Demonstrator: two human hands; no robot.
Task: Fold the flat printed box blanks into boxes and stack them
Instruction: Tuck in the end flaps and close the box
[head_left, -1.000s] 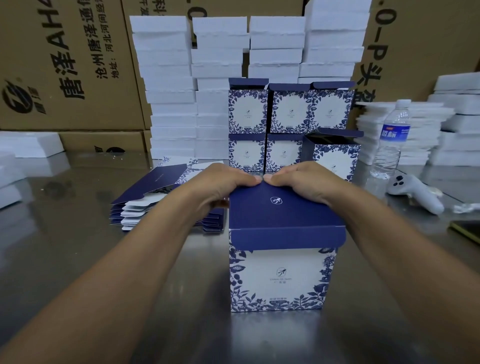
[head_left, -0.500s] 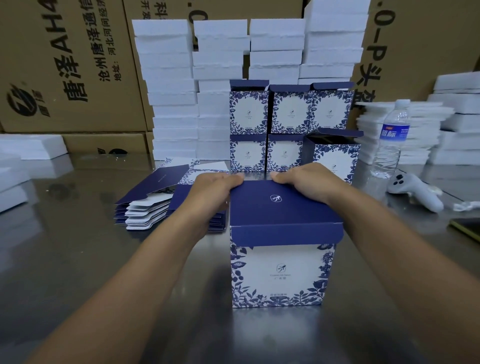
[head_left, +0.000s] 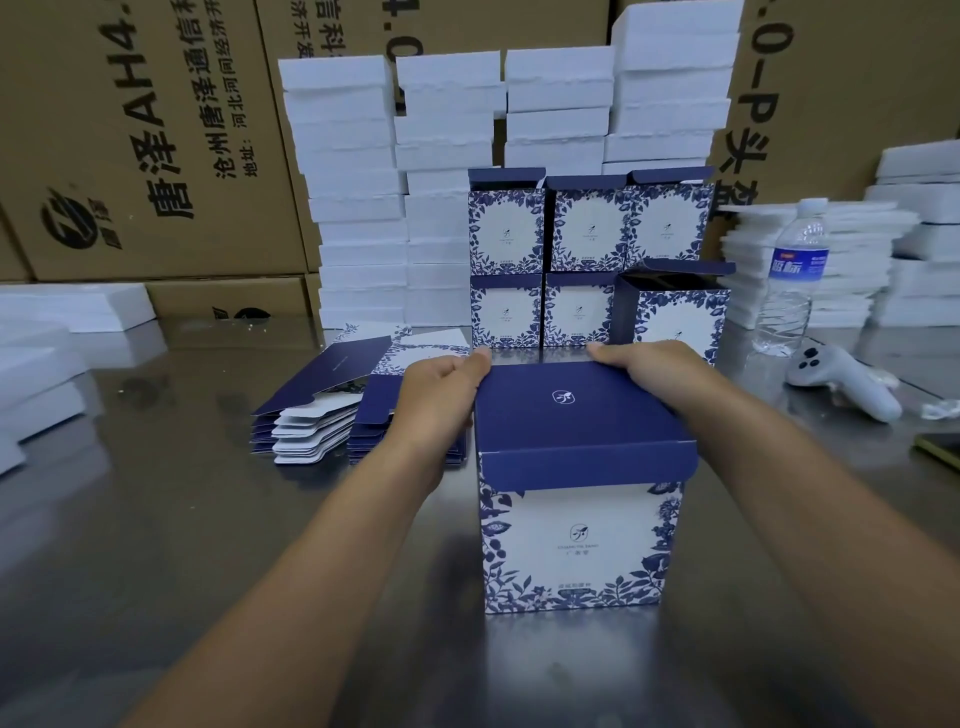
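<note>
Box lid (head_left: 574, 415): left hand (head_left: 441, 382), right hand (head_left: 649, 370) moved apart

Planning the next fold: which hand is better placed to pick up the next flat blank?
Probably left. The left hand sits right beside the pile of flat blanks; the right hand is across the box.

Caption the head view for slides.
The left hand and right hand hold the folded box by its far top corners; flat blanks lie left, finished boxes stacked behind.
</note>
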